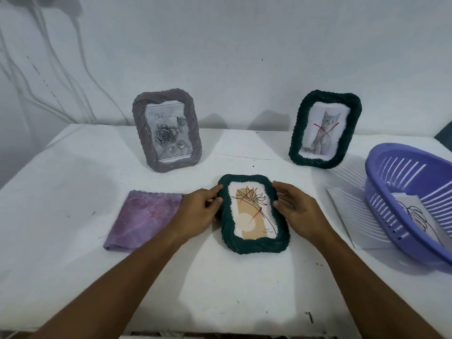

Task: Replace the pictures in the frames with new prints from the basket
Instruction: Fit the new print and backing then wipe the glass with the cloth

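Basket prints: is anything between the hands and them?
Nothing visible blocks the way. Both hands hold the flat green frame; the table stretch toward the purple basket holds only a flat white sheet.

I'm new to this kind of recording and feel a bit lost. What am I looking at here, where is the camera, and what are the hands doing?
There is no machine here: a person wears one camera on the head, looking down at their own arms. The left hand and right hand grip the two sides of a dark green frame lying flat on the white table, with a flower print in it. Behind stand a grey frame with roses and another green frame with a cat picture crossed in red. A purple cloth lies on the left. On the right, a purple basket holds prints, with a white sheet beside it.
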